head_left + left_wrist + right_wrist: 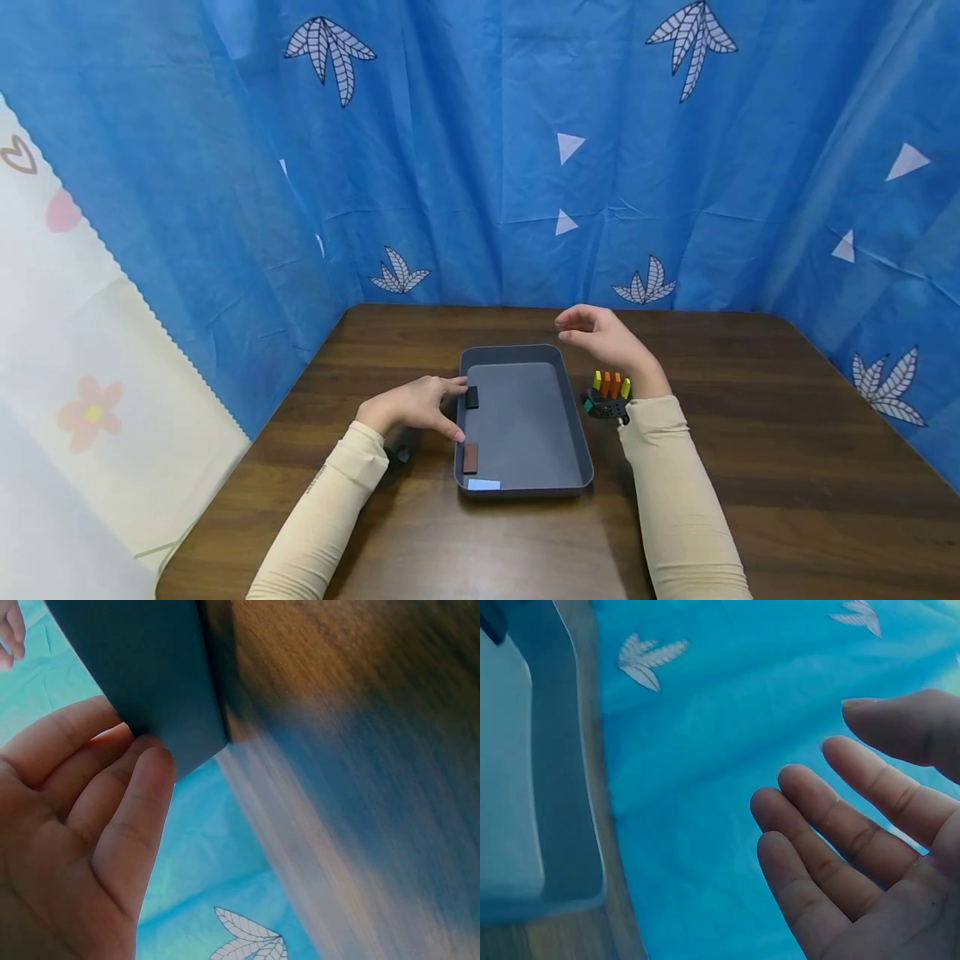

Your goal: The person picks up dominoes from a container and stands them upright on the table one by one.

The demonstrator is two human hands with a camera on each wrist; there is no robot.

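Note:
A grey rectangular tray [525, 417] lies on the table. Along its left inner side are a black block [472, 397] and a brown block [470, 458]; a pale block [483, 484] lies in its near left corner. My left hand [416, 404] is at the tray's left wall, thumb and fingers spread apart. In the left wrist view its fingertips [154, 761] touch or nearly touch the outer wall. Above the tray's far right corner my right hand [603, 336] is raised, fingers loosely bent and holding nothing. The right wrist view shows its palm [915, 900] and separate fingers.
The brown wooden table [750, 467] extends around the tray. Beside the right wrist is a black device [606, 407] with yellow and orange tabs [611, 384]. A blue curtain [480, 167] with leaf prints hangs behind the table, and a white cloth [82, 350] on the left.

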